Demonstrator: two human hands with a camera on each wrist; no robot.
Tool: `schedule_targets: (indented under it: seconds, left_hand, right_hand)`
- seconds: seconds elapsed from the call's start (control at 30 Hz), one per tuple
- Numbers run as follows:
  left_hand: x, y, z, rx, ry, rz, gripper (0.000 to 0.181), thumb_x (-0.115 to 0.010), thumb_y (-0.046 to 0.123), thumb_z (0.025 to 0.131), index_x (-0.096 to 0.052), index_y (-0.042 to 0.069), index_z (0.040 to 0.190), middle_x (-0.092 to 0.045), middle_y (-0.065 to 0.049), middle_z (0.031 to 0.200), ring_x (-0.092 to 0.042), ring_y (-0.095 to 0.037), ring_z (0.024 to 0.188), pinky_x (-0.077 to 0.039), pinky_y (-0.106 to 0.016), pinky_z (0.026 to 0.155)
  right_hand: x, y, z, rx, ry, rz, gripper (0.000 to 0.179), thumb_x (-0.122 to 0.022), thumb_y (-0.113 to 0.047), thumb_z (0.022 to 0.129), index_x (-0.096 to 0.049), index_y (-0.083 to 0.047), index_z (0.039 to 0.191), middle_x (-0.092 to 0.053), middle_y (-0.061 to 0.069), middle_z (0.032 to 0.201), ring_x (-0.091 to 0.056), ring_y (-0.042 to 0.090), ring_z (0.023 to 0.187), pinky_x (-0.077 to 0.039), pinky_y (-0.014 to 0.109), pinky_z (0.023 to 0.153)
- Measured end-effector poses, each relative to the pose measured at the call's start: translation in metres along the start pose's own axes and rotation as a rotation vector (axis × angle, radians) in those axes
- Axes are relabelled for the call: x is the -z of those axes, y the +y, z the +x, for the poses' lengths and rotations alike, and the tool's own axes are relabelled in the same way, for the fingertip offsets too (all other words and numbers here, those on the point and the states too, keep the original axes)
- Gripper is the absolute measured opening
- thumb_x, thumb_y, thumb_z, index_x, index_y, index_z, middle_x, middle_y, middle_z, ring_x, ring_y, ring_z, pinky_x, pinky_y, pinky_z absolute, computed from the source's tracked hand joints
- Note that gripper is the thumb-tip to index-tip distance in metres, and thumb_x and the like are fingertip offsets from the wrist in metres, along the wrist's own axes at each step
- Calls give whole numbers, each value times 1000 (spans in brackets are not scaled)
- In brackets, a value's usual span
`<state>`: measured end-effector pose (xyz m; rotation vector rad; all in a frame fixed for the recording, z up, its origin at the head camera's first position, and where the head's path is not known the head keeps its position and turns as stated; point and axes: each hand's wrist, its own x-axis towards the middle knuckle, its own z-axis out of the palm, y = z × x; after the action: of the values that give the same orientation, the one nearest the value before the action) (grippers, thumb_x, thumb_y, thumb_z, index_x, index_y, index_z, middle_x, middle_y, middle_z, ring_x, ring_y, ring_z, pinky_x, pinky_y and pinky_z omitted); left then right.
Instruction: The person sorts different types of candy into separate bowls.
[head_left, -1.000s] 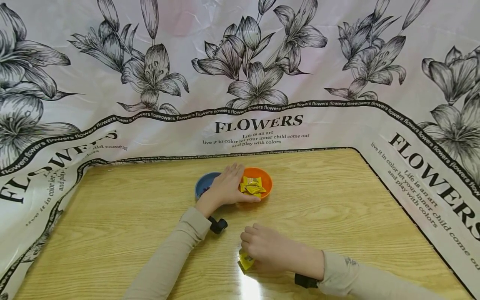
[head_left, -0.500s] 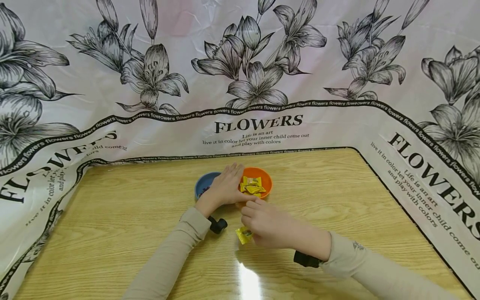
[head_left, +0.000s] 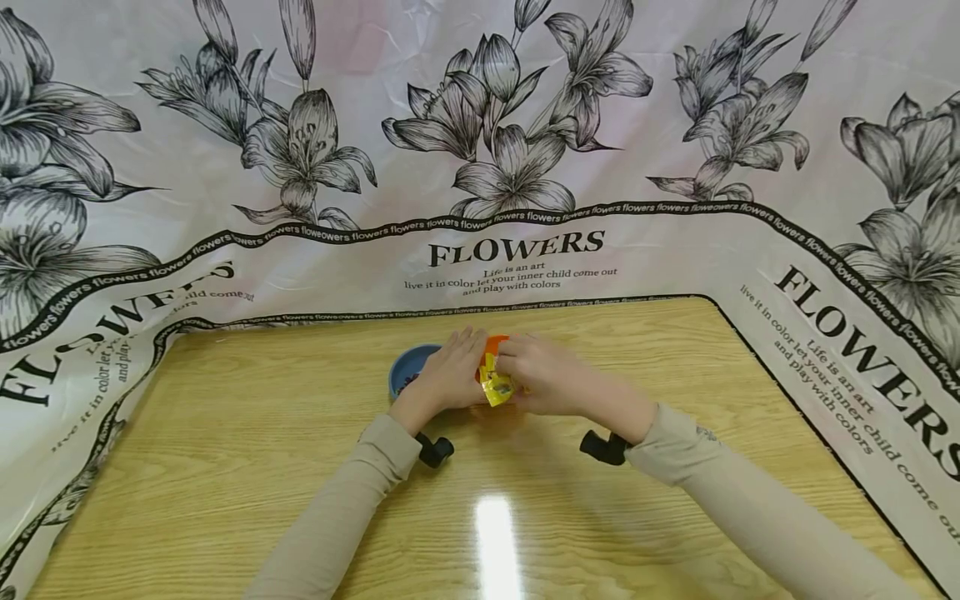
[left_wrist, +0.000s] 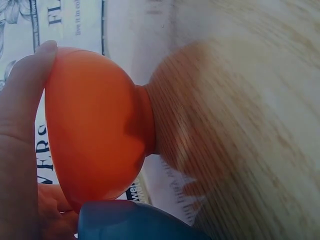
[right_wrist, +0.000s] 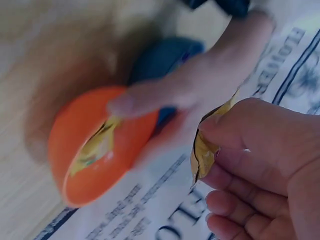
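Observation:
My left hand (head_left: 448,371) holds the orange bowl (left_wrist: 95,125), its thumb on the near rim and its fingers on the side toward the blue bowl (head_left: 411,363). Between thumb and fingers my right hand (head_left: 551,375) pinches a yellow wrapped candy (right_wrist: 205,150). In the head view this candy overlaps the orange bowl, and the right hand covers much of the bowl. The right wrist view shows more yellow wrapped candy (right_wrist: 97,145) inside it. Small dark purple pieces lie in the blue bowl, partly behind the left hand.
Both bowls stand toward the back of the wooden table (head_left: 300,500). A white sheet (head_left: 517,275) with printed flowers and lettering rises behind the table and along its sides. Black wrist camera mounts (head_left: 603,448) sit under both wrists.
The right hand has moved forward, away from the body, carrying the yellow wrapped candy from the near table up to the orange bowl. The left hand has stayed at the bowl.

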<state>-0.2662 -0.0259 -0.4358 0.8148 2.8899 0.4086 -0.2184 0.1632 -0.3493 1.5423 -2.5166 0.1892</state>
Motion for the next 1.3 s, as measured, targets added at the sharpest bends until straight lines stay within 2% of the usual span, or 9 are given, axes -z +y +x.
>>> schedule_targets:
  seconds: [0.17, 0.4, 0.6, 0.77, 1.03, 1.3]
  left_hand:
    - [-1, 1, -1, 16, 28, -53, 122, -60, 83, 74, -20, 5, 158, -19, -15, 163, -11, -30, 151, -11, -42, 122]
    - [-3, 1, 0, 13, 39, -57, 123, -58, 85, 73, -21, 5, 158, -18, -18, 163, -12, -31, 151, -12, -43, 122]
    - [-3, 2, 0, 14, 36, -63, 125, -58, 86, 72, -21, 3, 158, -19, -19, 163, -12, -32, 151, -12, -44, 122]
    - [-3, 2, 0, 21, 29, -52, 123, -58, 86, 73, -22, 4, 158, -20, -17, 163, -12, -31, 151, -14, -44, 122]
    - [-7, 0, 0, 1, 47, -55, 126, -55, 89, 70, -22, 4, 158, -19, -18, 163, -12, -31, 151, -12, -44, 122]
    - [-7, 1, 0, 0, 51, -24, 125, -57, 86, 72, -22, 2, 157, -20, -18, 162, -12, -31, 151, -10, -41, 122]
  right_hand:
    - [-9, 27, 7, -41, 6, 36, 21, -79, 3, 66, -70, -2, 84, -55, 3, 80, -50, 16, 69, -48, 30, 64]
    - [-24, 45, 6, -113, -39, 27, 19, -82, 0, 67, -73, -2, 83, -53, 1, 77, -48, 17, 68, -46, 32, 64]
    - [-44, 55, 5, -90, -52, 30, 14, -82, 0, 69, -73, -3, 79, -56, 2, 76, -50, 16, 68, -48, 32, 65]
    - [-54, 56, 4, -53, -36, 25, 13, -81, 0, 70, -73, -4, 78, -58, 3, 76, -52, 17, 69, -49, 34, 66]
    - [-57, 53, 1, -74, -56, 19, 14, -75, 7, 72, -72, -6, 75, -54, 0, 70, -50, 17, 64, -46, 35, 64]
    - [-58, 52, 1, -104, -79, 26, 15, -79, 4, 68, -70, -7, 74, -51, -2, 70, -50, 17, 65, -45, 36, 65]
